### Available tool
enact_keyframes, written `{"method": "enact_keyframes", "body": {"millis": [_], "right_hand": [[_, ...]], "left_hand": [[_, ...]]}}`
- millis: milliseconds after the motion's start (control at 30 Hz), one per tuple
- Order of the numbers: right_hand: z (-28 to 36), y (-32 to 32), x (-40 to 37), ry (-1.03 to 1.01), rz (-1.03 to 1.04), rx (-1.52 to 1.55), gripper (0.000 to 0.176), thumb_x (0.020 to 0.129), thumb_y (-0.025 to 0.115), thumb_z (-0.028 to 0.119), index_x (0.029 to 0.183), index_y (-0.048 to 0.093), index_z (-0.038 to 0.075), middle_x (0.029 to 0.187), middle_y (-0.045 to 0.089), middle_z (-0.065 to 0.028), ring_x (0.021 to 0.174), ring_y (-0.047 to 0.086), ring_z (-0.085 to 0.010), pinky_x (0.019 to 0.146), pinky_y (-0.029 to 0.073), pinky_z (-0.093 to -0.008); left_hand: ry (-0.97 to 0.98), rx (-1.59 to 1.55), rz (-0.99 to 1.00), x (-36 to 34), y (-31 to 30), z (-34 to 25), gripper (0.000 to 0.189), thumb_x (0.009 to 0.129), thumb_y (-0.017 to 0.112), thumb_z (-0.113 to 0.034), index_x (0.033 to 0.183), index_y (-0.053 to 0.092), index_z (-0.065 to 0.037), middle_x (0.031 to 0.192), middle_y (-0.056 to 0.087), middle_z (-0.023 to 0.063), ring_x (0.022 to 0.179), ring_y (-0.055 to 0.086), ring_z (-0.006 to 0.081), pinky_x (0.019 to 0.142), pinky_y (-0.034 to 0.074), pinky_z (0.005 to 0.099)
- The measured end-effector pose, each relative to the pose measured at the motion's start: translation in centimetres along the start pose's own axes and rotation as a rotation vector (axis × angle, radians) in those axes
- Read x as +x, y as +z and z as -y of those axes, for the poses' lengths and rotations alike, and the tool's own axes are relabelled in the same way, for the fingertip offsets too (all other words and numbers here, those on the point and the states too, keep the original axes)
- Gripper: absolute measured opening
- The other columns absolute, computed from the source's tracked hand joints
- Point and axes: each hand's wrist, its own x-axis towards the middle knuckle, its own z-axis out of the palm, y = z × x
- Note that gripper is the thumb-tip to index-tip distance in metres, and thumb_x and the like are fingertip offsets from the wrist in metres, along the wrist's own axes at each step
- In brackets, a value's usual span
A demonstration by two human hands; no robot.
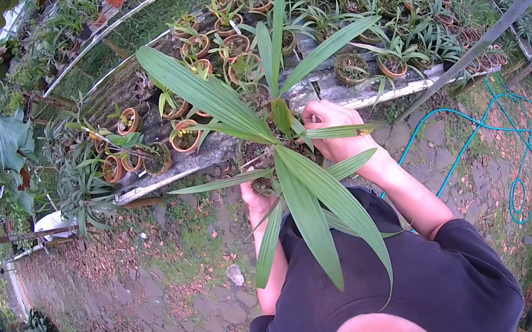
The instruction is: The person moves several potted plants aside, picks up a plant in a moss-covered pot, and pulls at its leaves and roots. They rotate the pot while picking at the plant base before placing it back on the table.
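Note:
A plant (298, 189) with long, ribbed green leaves is held up in front of my chest, its root ball (266, 166) dark and tangled. My left hand (256, 200) grips the root ball from below; most of the hand is hidden by leaves. My right hand (331, 129) is closed around the plant's base on the right side, fingers curled into the roots and stems. Leaves fan out over both forearms.
A long bench (206, 151) ahead carries several small terracotta pots (184, 138) with young plants. A blue hose (511, 144) lies coiled on the mossy paved ground at right. More potted plants stand left and lower left. A metal bar (492, 34) slants at upper right.

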Motion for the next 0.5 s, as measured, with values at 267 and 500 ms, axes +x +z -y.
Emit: {"method": "enact_keyframes", "body": {"millis": [267, 500], "right_hand": [[-0.4, 0.2, -1.1, -0.149, 0.219, -0.232, 0.017, 0.080, 0.072, 0.013, 0.094, 0.065, 0.008, 0.094, 0.063, -0.0060, 0.091, 0.062, -0.0258, 0.077, 0.050, -0.0410], [-0.4, 0.2, -1.5, -0.325, -0.189, -0.055, 0.017, 0.082, 0.072, 0.005, 0.098, 0.068, 0.007, 0.080, 0.065, -0.0087, 0.078, 0.065, -0.0277, 0.076, 0.052, -0.0421]], "left_hand": [[-0.035, -0.077, 0.036, 0.2, -2.2, 0.6, 0.052, 0.093, 0.055, -0.042, 0.126, 0.063, -0.004, 0.119, 0.069, 0.0137, 0.105, 0.068, 0.0281, 0.094, 0.053, 0.0436], [-0.042, -0.051, -0.011, -0.1, -1.2, -0.2, 0.049, 0.093, 0.056, -0.041, 0.125, 0.063, -0.004, 0.116, 0.069, 0.0127, 0.103, 0.068, 0.0274, 0.093, 0.054, 0.0429]]}}
